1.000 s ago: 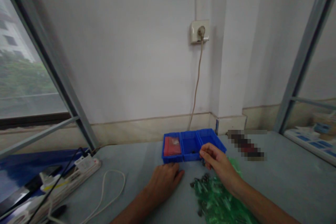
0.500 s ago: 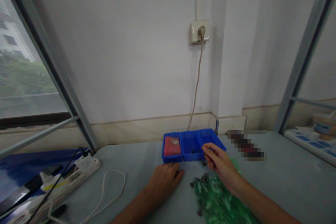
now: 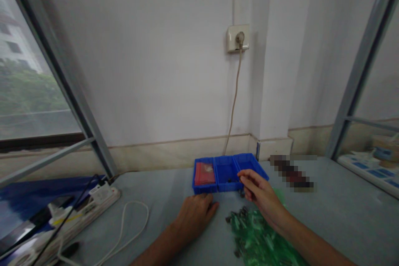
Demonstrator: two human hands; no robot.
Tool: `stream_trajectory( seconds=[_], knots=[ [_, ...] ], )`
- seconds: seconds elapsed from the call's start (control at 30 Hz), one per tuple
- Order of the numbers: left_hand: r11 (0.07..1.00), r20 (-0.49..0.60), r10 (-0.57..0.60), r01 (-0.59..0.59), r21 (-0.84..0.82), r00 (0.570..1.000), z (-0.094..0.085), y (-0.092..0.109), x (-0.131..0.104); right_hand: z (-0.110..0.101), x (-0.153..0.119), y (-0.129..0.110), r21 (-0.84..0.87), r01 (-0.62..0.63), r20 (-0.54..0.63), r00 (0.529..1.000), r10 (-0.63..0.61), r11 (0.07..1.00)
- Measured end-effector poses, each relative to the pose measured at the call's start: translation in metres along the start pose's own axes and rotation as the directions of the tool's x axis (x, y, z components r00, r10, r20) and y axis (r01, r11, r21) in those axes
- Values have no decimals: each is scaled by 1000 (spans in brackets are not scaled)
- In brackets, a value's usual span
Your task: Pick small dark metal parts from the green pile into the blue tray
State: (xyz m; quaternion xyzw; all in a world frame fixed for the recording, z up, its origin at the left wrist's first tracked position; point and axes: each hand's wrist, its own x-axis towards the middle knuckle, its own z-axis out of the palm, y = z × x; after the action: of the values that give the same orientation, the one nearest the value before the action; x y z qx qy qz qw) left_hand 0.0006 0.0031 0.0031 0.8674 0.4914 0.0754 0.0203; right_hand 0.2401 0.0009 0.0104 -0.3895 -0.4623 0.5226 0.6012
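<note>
My right hand [image 3: 258, 188] hovers over the front of the blue trays, thumb and forefinger pinched together. Whatever sits between those fingertips is too small to make out. My left hand [image 3: 196, 212] rests palm down on the table just before the left tray, thumb apart and nothing in it. Three blue compartments stand side by side: the left tray [image 3: 193, 178] holds a red packet [image 3: 204, 174], and the middle tray [image 3: 226, 166] has a few small dark pieces. The right tray [image 3: 247, 162] is partly behind my right hand. Below my right wrist lies a green plastic bag [image 3: 262, 237] with small metal parts at its edge.
At the left, a white power strip [image 3: 84, 212] with plugs lies beside a looped white cable [image 3: 148, 212]. A wall socket [image 3: 238, 38] has a cord running down behind the trays. Grey frame posts [image 3: 358, 66] rise at both sides. A blurred-out item [image 3: 293, 172] lies at right.
My right hand has shifted very slightly left over the trays, still pinched. My left hand and the trays stay where they were.
</note>
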Motion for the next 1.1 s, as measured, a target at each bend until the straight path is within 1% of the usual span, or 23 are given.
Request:
stream_trajectory(
  seconds=[0.27,0.53,0.83,0.97,1.1],
  knots=[
    [1000,-10,8,-8,14,1000,3,-2,0,0,0,1,9,2,19,1000,-2,1000],
    [1000,0,6,-6,10,1000,4,-2,1,-1,0,2,142,-92,88,993,80,986],
    [1000,-7,9,-9,12,1000,5,-3,1,-2,1,1,173,-113,78,992,100,978],
    [1000,-10,9,-9,2,1000,5,-3,0,-1,-1,0,151,-97,54,995,90,984],
    [1000,-6,20,-20,9,1000,5,-3,0,1,-1,-1,123,-80,53,996,74,989]
  ],
)
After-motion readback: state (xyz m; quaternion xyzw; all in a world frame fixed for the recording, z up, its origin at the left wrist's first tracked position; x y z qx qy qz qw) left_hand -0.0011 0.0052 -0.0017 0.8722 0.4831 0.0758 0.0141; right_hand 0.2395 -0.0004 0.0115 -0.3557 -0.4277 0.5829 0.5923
